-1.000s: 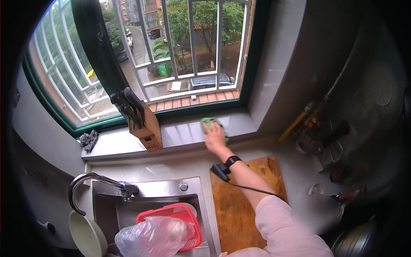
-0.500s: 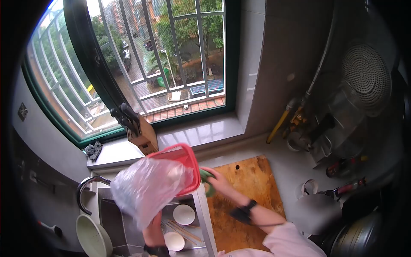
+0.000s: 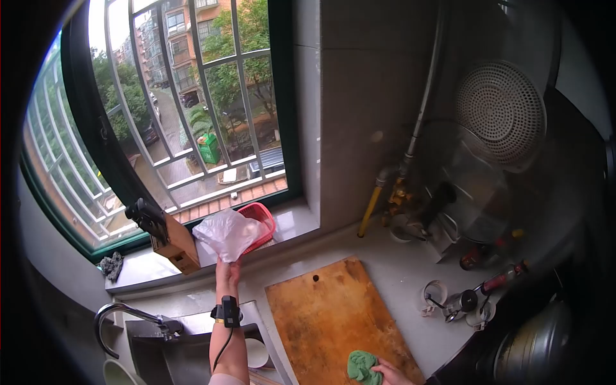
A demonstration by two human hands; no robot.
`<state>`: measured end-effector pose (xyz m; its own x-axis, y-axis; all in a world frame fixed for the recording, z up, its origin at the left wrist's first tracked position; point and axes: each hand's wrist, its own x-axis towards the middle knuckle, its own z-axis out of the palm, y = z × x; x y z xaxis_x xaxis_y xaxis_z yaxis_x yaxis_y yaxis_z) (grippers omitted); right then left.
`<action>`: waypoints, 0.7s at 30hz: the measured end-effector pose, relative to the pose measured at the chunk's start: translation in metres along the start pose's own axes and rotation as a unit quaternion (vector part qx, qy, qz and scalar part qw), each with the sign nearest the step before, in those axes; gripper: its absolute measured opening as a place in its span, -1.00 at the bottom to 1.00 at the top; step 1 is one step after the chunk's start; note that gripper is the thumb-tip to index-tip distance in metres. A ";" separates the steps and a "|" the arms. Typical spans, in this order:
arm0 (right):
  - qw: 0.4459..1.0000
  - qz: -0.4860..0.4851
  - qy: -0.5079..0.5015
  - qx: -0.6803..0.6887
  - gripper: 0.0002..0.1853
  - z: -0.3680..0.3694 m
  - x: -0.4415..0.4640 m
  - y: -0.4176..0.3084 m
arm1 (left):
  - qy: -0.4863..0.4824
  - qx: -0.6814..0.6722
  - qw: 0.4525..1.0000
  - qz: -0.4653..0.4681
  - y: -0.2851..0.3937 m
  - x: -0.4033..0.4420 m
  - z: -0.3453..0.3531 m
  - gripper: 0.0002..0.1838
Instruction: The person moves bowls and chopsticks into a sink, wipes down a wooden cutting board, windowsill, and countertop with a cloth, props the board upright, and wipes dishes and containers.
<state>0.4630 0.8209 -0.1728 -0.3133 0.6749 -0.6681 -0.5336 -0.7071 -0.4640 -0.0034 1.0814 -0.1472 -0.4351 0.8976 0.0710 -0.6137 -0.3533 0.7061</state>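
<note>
The soft, bumpy green cloth [image 3: 362, 367] is over the near end of the big brown wooden cutting board [image 3: 333, 314]; the right hand [image 3: 393, 373] has its fingers closed on the cloth, all bunched up; I can't tell if the cloth touches the board.

Left of the board is the shiny metal sink [image 3: 186, 360], with a smooth, round white bowl [image 3: 256, 352] in it. Past the board's far left corner, the left hand [image 3: 228, 264] reaches up to the thin, crinkly, see-through plastic bag [image 3: 231, 234]; the bag hides its fingers, so I can't tell if they grip.

The bag lies over the red plastic basket [image 3: 268, 224], which has rounded corners; the basket is at the smooth, shiny grey window sill [image 3: 300, 221], beyond the board; it would be good to keep it flat, well back from the edge, and hold the floppy bag so it won't slide.
</note>
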 end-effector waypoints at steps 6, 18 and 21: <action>0.992 0.009 -0.123 -0.034 -0.51 0.025 0.013 -0.024 | 0.120 0.119 0.982 -0.087 0.040 -0.056 0.013 -0.48; 0.819 -0.144 -0.439 -0.340 -0.43 0.176 0.017 0.042 | 0.063 0.091 0.967 -0.229 0.066 -0.369 0.078 -0.51; 0.768 -0.070 -0.508 -0.383 -0.46 0.187 -0.012 0.055 | 0.177 0.055 0.970 -0.156 0.069 -0.392 0.062 -0.69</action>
<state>0.2905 0.8130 -0.0816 -0.9545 0.2959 0.0377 -0.1203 -0.2662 -0.9564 0.1657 0.7220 -0.0822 -0.4505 0.8021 -0.3921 -0.6861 -0.0301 0.7269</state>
